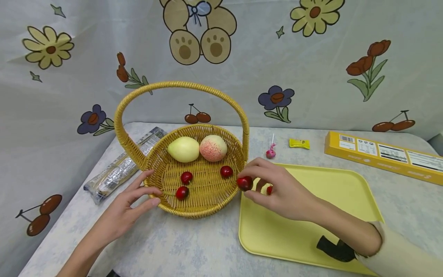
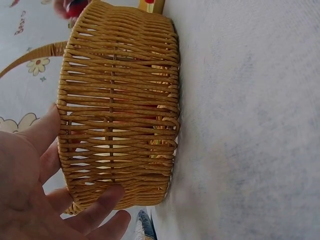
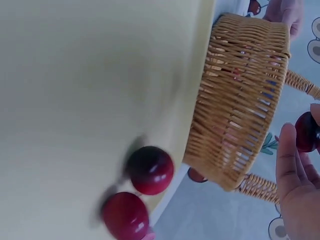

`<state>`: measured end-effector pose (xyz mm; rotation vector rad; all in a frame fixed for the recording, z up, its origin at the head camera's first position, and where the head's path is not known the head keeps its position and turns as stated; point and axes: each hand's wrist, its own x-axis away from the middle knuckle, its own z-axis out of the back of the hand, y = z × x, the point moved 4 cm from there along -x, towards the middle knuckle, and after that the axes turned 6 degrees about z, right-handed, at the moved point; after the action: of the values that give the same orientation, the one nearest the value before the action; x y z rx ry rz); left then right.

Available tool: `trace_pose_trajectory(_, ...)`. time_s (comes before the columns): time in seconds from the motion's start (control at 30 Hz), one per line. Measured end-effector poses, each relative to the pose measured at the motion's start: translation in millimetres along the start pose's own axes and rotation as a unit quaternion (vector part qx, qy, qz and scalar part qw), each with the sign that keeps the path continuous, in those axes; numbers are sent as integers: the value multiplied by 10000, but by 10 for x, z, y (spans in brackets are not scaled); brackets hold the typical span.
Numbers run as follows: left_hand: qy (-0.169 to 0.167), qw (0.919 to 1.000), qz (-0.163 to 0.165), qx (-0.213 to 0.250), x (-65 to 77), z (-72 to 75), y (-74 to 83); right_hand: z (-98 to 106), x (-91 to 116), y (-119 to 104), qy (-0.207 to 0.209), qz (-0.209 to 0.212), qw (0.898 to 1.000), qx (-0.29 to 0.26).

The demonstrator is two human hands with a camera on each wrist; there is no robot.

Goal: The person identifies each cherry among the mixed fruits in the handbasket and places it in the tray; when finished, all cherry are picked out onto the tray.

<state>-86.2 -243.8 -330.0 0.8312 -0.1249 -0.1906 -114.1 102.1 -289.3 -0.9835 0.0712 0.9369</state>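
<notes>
In the head view a yellow wicker basket (image 1: 198, 212) with a tall arched handle holds a pale yellow-green pear (image 1: 184, 149), a pink-speckled peach (image 1: 213, 148) and a few cherries, one a dark red cherry (image 1: 226, 171). My left hand (image 1: 129, 207) rests with loosely spread fingers at the basket's left rim. Over the right rim, my right hand (image 1: 278, 188) pinches another dark red cherry (image 1: 245, 183) between thumb and fingers. The right wrist view shows two cherries, a darker cherry (image 3: 150, 170) and a redder cherry (image 3: 125, 216), on the yellow tray (image 3: 90, 100).
Right of the basket lies the yellow tray (image 1: 297, 238). Behind it are a pink lollipop (image 1: 270, 152), a small yellow packet (image 1: 299, 144) and a long yellow box (image 1: 384, 156). A silvery plastic package (image 1: 121, 169) lies left of the basket. A patterned cloth (image 1: 311, 77) hangs behind.
</notes>
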Motion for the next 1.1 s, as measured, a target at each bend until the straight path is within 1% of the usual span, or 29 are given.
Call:
trace_pose_trajectory(0.13, 3, 10000, -10, 7, 0, 2, 3, 97, 174, 41, 100, -115, 9999, 82)
trace_pose_trajectory(0.3, -5, 10000, -15, 20, -4, -4, 8, 232, 395, 128, 285, -564, 9978, 183)
trace_pose_trajectory(0.47, 1, 10000, -2, -31, -2, -4, 0, 387, 599, 243, 341, -1030, 9917, 694)
trace_pose_trajectory(0.57, 9, 10000, 24, -52, -1, -1, -3, 478, 700, 320, 190, -1440, 9831, 1112)
trace_pose_trajectory(0.63, 13, 10000, 41, -44, -2, 1, -2, 528, 768, 376, 66, -1725, 9751, 1390)
trace_pose_trajectory(0.7, 18, 10000, 47, -30, -2, 2, -2, 566, 834, 436, -34, -1998, 9673, 1562)
trace_pose_trajectory(0.8, 19, 10000, 57, -6, -3, 2, 0, 598, 910, 511, -134, -2260, 9588, 1715)
trace_pose_trajectory(0.87, 15, 10000, 56, 24, -2, 1, 1, 603, 943, 554, -242, -2398, 9549, 1738)
trace_pose_trajectory(0.97, 5, 10000, 59, 76, -3, -1, 3, 592, 966, 609, -400, -2484, 9524, 1722)
trace_pose_trajectory(1.1, -6, 9999, 99, 121, -2, 2, 2, 569, 966, 656, -560, -2472, 9509, 1776)
